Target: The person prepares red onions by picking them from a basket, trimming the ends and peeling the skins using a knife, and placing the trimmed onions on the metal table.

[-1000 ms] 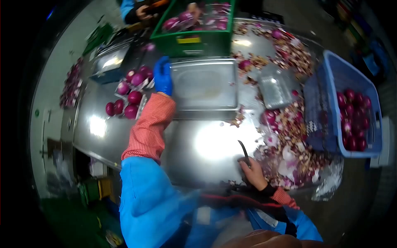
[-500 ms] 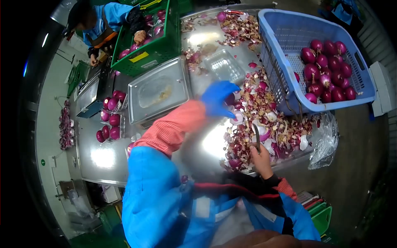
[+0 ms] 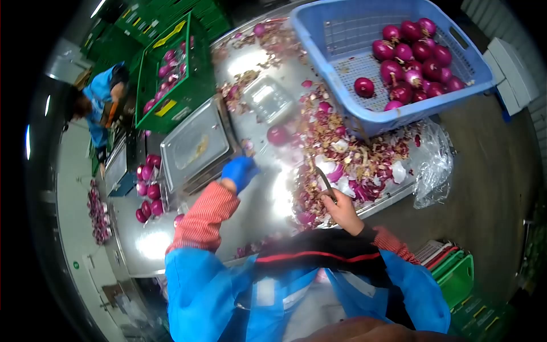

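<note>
Surface: a shiny silver metal worktop (image 3: 259,199), with bright glare patches. Its right side carries a broad spread of dry brown, white and purple onion peelings (image 3: 364,162). A clear crumpled plastic bag (image 3: 434,171) hangs at the right edge. A large blue plastic basket (image 3: 387,117) stands at the far right with round red onions grouped mostly toward its right side.

Left side: a rectangular silver metal pan (image 3: 185,157); beyond it, a deep green plastic crate (image 3: 196,85) with more onions. Onions in clear packs (image 3: 149,191) sit left of the pan. A clear plastic tray (image 3: 269,100) lies between crate and basket.

Room: dark floor (image 3: 476,154), pale wall (image 3: 68,222) at left, stacked green crates (image 3: 171,14) behind. A co-worker in blue (image 3: 99,94) is beyond the worktop, at far left.

Tool: a curved dark knife (image 3: 325,179), slim and hooked in profile, in my bare right hand (image 3: 345,214), which grips its lower end. The blade points up and away, over the peelings. Finer detail too small to read.

My left hand (image 3: 239,172), in a blue glove, is beside the pan's near right corner; blurred, so I cannot tell whether it is open or closed. A smooth, round, purple-red onion (image 3: 277,135), also blurred, is near it, farther out.
</note>
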A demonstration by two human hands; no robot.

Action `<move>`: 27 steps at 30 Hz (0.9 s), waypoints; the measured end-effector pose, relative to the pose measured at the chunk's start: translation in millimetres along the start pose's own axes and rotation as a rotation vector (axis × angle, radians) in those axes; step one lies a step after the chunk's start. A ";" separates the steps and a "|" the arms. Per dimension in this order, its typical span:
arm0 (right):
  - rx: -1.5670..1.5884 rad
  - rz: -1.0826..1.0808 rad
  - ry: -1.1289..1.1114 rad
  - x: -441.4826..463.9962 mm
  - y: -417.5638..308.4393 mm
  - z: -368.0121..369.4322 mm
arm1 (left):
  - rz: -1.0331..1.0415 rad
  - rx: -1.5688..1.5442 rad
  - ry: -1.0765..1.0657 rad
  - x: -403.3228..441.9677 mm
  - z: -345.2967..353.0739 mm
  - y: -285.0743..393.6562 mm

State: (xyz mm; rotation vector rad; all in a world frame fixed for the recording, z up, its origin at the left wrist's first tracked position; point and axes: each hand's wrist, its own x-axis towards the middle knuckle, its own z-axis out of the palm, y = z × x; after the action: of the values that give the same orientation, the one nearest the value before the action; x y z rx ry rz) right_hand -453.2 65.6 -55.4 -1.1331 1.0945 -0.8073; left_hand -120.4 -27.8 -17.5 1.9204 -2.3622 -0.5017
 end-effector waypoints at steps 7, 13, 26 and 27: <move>-0.057 0.104 0.101 -4.8 8.9 -40.9 | -0.126 -0.308 -0.014 12.2 3.4 15.5; -0.376 -0.273 0.102 -3.2 34.9 -87.5 | 0.575 -0.249 0.386 166.6 -118.9 159.1; -0.256 -0.056 0.211 6.2 38.8 -152.9 | 0.485 0.265 -0.312 457.9 129.0 347.2; -0.269 -0.033 0.204 9.7 41.2 -153.6 | 0.616 0.336 -0.128 453.9 136.2 336.8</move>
State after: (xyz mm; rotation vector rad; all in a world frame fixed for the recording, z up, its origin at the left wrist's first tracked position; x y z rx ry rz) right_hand -598.2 22.9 -105.5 -1.3162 1.3891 -0.8318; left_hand -573.3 -376.8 -122.9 1.1451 -3.0808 -0.1878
